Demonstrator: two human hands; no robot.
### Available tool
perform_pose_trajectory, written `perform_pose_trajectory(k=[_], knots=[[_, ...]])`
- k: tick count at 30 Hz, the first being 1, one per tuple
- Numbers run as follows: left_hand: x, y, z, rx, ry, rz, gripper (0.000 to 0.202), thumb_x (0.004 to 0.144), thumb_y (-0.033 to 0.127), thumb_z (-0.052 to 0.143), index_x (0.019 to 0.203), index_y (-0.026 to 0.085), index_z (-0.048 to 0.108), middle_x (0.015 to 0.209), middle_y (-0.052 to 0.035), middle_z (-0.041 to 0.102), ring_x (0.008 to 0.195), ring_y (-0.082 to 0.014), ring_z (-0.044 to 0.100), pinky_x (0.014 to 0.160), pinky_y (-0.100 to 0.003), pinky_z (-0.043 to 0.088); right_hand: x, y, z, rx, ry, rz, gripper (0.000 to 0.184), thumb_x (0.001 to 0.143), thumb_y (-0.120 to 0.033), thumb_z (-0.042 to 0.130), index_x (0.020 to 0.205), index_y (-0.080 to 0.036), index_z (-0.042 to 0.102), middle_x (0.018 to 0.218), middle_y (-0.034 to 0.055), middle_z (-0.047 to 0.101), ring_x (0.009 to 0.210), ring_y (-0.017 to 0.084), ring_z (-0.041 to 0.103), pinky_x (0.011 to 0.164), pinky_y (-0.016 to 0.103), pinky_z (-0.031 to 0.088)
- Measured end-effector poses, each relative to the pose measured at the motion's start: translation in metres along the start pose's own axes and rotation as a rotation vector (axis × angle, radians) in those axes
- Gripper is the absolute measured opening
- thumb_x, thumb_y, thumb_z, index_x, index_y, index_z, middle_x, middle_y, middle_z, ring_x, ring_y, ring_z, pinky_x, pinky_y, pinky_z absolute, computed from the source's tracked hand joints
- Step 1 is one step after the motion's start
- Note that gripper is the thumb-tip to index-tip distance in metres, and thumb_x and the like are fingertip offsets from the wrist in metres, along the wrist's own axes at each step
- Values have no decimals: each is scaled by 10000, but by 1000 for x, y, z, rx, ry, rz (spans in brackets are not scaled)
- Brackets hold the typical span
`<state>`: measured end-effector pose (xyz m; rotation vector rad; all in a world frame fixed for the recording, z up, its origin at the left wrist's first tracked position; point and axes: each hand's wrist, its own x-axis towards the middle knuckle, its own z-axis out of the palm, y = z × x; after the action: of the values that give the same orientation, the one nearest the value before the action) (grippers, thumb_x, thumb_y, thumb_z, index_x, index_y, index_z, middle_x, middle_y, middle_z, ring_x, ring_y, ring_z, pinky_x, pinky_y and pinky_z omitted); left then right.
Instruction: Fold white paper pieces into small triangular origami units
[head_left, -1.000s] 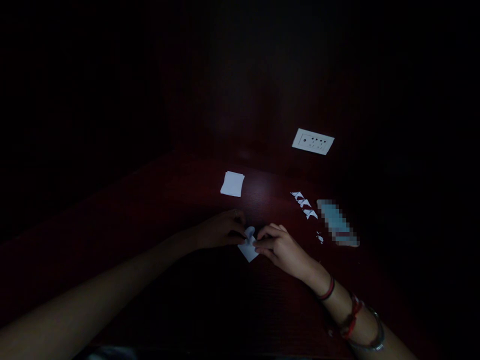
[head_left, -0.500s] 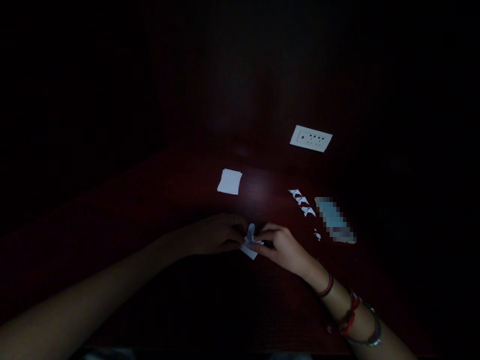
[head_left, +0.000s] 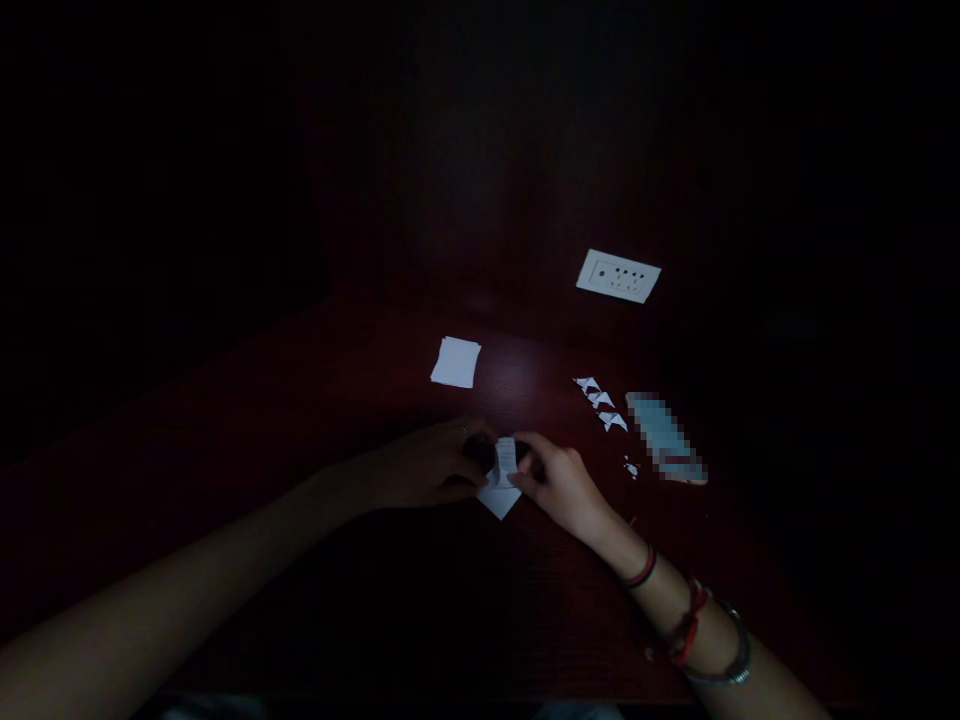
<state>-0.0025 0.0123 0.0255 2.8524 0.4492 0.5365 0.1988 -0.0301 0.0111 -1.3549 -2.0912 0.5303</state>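
Observation:
A small piece of white paper [head_left: 501, 497], partly folded, lies on the dark red table between my hands. One flap of it stands up, with faint lines on its face. My left hand [head_left: 442, 468] grips the paper's left edge, thumb low and fingers curved above. From the right, my right hand [head_left: 559, 485] pinches the flap's side between thumb and fingers. A stack of white square paper sheets [head_left: 456, 362] lies beyond my hands. To the right sit several folded white paper pieces [head_left: 600, 402] in a slanting row.
A phone [head_left: 666, 438], its screen blurred out, rests at the right of the table [head_left: 300, 390]. Tiny paper scraps [head_left: 631, 467] lie near it. A white wall socket [head_left: 619, 276] is on the back panel. The surroundings are very dark.
The paper's flap, creased and bunched before, now stands flatter and wider, its lined face showing. My right-hand fingers have shifted along its edge. The whole view has moved slightly.

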Motion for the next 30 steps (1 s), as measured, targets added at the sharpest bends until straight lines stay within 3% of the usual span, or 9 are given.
perform_pose_trajectory(k=[6,11,19,22,25,30], knots=[[-2,2,-1,14,-11,-39,170,749,204,546,890,260,623,1008,-34,413,926,-161,417,789,-272,351,0,-3,-1,16,-18,-52,411,724,-132,521,1122,-173,430,725,-1,578,609,95,534,578,202,424],[-3,3,-2,0,-48,-65,194,768,215,516,936,253,606,880,-22,433,789,-129,435,687,-230,357,2,-8,-4,-25,88,-106,277,751,-138,481,1026,-158,517,817,40,582,728,121,537,676,234,424],[-2,3,-2,-108,-113,-127,215,790,240,475,969,263,592,842,-8,496,735,-122,476,679,-219,354,3,-5,-1,121,104,78,100,716,-119,484,796,-156,530,672,8,595,564,99,560,544,205,433],[-2,4,-2,-183,-132,-203,222,783,267,480,976,266,591,814,-3,518,703,-120,493,649,-217,361,2,-4,0,224,64,111,54,726,-125,467,741,-161,504,615,-10,583,556,99,580,515,191,435],[-3,5,-4,-263,-149,-284,222,765,281,492,958,252,598,757,5,538,647,-113,500,585,-202,360,1,-5,2,280,27,94,104,716,-112,474,799,-162,513,682,-10,572,559,89,582,489,177,428],[-2,5,-6,-389,-147,-433,218,738,252,486,917,206,603,788,-6,576,672,-126,527,573,-205,380,-1,-7,1,137,-13,0,140,699,-100,512,768,-172,611,712,2,557,605,87,535,536,190,410]])
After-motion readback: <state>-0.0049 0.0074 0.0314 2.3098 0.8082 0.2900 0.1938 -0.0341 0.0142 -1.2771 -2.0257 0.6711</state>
